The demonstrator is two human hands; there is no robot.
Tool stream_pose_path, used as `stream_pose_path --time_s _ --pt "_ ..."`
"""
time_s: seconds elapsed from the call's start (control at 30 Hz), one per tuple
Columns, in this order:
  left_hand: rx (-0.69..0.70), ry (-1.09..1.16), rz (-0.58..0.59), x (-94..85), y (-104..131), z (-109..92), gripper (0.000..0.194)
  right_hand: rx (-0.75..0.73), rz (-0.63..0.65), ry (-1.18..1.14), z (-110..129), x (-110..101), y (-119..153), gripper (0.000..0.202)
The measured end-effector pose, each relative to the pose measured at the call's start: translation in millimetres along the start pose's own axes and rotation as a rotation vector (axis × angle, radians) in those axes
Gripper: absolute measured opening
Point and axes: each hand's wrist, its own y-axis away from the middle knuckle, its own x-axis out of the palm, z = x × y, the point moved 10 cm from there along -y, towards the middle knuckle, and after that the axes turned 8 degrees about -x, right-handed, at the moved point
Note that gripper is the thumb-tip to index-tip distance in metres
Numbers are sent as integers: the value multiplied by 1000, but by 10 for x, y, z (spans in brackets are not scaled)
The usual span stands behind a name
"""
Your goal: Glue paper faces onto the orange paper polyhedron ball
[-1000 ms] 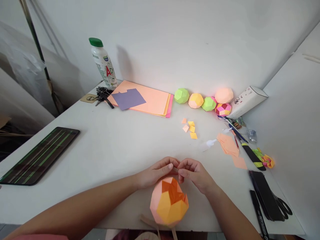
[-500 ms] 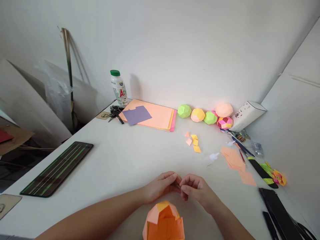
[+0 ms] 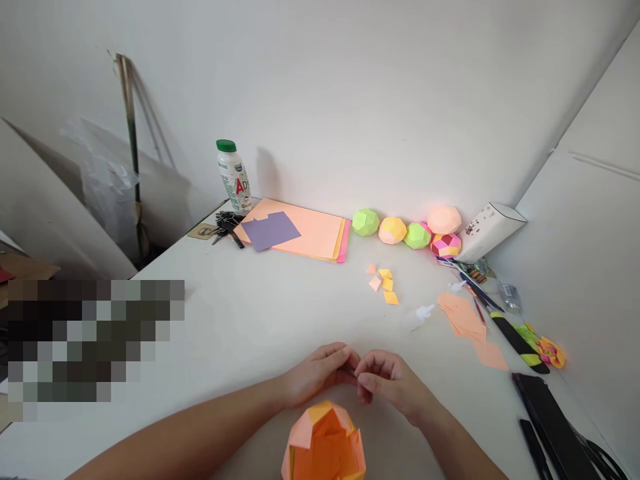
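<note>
My left hand [image 3: 325,373] is over the white table with its fingers curled together. My right hand [image 3: 383,380] meets it at the fingertips, its thumb and fingers pinched. Something small may lie between the fingertips, but it is too hidden to name. Just below the hands, at the bottom edge, stands an orange and peach folded-paper shape [image 3: 325,443] with an open hollow side. Neither hand is on it. Beyond the hands lie several small yellow and peach paper pieces [image 3: 387,284].
Several faceted paper balls [image 3: 393,230] line the wall beside a white box [image 3: 491,230]. Coloured sheets [image 3: 315,230], keys [image 3: 228,223] and a bottle [image 3: 235,177] are at the back left. Peach papers [image 3: 463,317], a cutter [image 3: 517,340] and a black case [image 3: 545,420] lie right.
The whole view has shifted slightly, so the table items appear a little further left. Both hands stay together in nearly the same pose. A pixelated patch now covers the dark striped panel at left.
</note>
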Motion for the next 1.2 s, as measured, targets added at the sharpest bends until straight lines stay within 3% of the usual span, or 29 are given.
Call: stream_pose_path --time_s 0.23,0.47,0.8,1.2 --pt "-14 12 -21 -36 1 42 31 12 -16 11 -5 -16 5 24" --pt "-30 -168 -148 -138 54 25 21 -22 -104 157 12 -158 -33 30" --pt "-63 -159 -203 -231 36 94 25 -9 -95 273 17 -153 -25 30" --pt "-85 -182 -284 -273 48 72 28 -200 -188 545 249 -134 2 24"
